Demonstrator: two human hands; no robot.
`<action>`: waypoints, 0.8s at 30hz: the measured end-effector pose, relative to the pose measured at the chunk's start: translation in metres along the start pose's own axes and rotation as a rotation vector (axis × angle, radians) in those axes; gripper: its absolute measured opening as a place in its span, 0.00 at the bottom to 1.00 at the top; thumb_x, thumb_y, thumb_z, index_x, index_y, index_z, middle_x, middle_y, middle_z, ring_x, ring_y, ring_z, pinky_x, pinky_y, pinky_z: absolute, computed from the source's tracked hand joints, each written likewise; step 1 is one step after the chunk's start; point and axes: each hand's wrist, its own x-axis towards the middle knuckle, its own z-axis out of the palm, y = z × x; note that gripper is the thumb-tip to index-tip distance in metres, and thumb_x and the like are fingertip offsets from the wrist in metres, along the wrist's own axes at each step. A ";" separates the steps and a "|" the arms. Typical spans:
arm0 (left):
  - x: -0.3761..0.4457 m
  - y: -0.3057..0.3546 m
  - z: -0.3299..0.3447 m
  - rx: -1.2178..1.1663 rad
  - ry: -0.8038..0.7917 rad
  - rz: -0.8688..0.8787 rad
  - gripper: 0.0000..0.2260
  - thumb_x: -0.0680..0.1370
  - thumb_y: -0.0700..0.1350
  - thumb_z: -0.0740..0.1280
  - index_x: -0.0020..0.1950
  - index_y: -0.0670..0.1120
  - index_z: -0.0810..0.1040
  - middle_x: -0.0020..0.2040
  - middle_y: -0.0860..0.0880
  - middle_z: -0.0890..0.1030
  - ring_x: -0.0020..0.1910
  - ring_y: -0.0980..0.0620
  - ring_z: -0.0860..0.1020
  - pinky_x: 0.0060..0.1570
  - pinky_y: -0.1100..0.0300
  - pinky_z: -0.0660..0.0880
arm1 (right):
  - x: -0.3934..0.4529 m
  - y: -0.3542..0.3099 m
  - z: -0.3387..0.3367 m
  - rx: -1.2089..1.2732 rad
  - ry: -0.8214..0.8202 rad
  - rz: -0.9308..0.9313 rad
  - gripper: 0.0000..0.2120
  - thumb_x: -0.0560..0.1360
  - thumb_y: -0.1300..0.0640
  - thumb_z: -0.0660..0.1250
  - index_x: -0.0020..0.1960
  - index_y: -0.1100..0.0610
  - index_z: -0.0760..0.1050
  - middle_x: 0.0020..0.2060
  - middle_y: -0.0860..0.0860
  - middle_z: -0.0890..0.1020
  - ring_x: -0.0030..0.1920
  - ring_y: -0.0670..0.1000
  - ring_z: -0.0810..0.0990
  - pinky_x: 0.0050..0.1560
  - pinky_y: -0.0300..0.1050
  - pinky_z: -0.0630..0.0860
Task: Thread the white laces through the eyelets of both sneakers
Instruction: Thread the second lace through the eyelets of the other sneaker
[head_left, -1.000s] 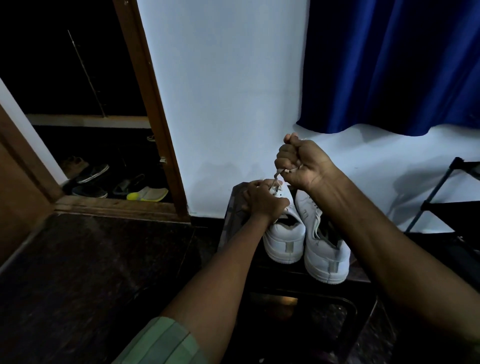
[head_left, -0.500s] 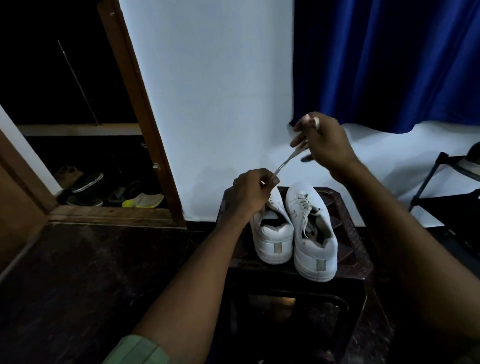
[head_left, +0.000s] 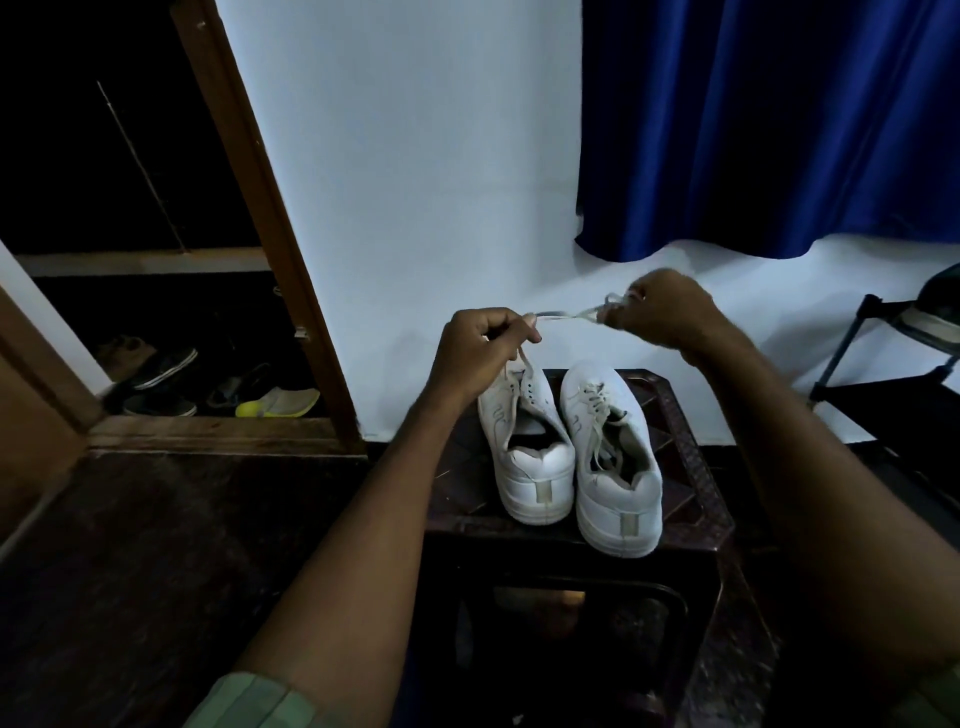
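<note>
White lace (head_left: 566, 315) stretched nearly level between both hands, above the toe end of the left sneaker (head_left: 524, 447); from the left hand (head_left: 480, 348) two strands drop to that sneaker's upper eyelets. Left hand has fingers curled, pinching the lace between thumb and fingertips. Right hand (head_left: 660, 312) is closed around the other end, a small loop of lace showing at its knuckles. Left sneaker stands heel toward the camera near the middle of the dark surface (head_left: 696, 499), its tongue area open and dark, most eyelets empty as far as the dim light shows. Right sneaker (head_left: 615, 467) sits just beside it, touching or nearly so, heel closer to the front edge of the surface; it carries loose laces (head_left: 597, 415) crossed over its tongue. Both toes point at the far edge and the pale wall (head_left: 415, 182). Blue curtain (head_left: 769, 124) hangs above and right. Black rack (head_left: 883, 358) at the right margin. To the left, a brown door frame (head_left: 270, 249) opens on a dark space with several shoes (head_left: 208, 384) on the floor, one yellow-green. Green sleeve (head_left: 249, 701) on the left arm at the bottom edge.
</note>
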 end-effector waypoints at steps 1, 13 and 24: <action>0.000 0.001 -0.001 -0.035 -0.013 -0.002 0.12 0.82 0.51 0.69 0.42 0.49 0.87 0.33 0.46 0.81 0.32 0.55 0.74 0.39 0.61 0.71 | 0.000 0.003 0.005 -0.057 -0.064 0.009 0.18 0.74 0.43 0.75 0.46 0.59 0.81 0.46 0.57 0.83 0.48 0.58 0.80 0.43 0.47 0.73; 0.007 -0.006 0.000 -0.063 0.106 -0.137 0.12 0.83 0.46 0.66 0.42 0.50 0.84 0.29 0.52 0.76 0.30 0.54 0.73 0.36 0.60 0.71 | -0.024 -0.027 0.042 0.710 -0.353 -0.222 0.06 0.77 0.59 0.73 0.51 0.62 0.83 0.29 0.51 0.80 0.29 0.49 0.77 0.32 0.37 0.73; 0.002 -0.031 0.009 0.478 0.134 0.109 0.20 0.79 0.46 0.70 0.71 0.53 0.76 0.69 0.54 0.76 0.60 0.50 0.77 0.60 0.54 0.74 | -0.016 -0.017 0.046 0.416 -0.305 -0.251 0.14 0.83 0.52 0.66 0.45 0.60 0.82 0.27 0.44 0.76 0.27 0.41 0.72 0.26 0.41 0.72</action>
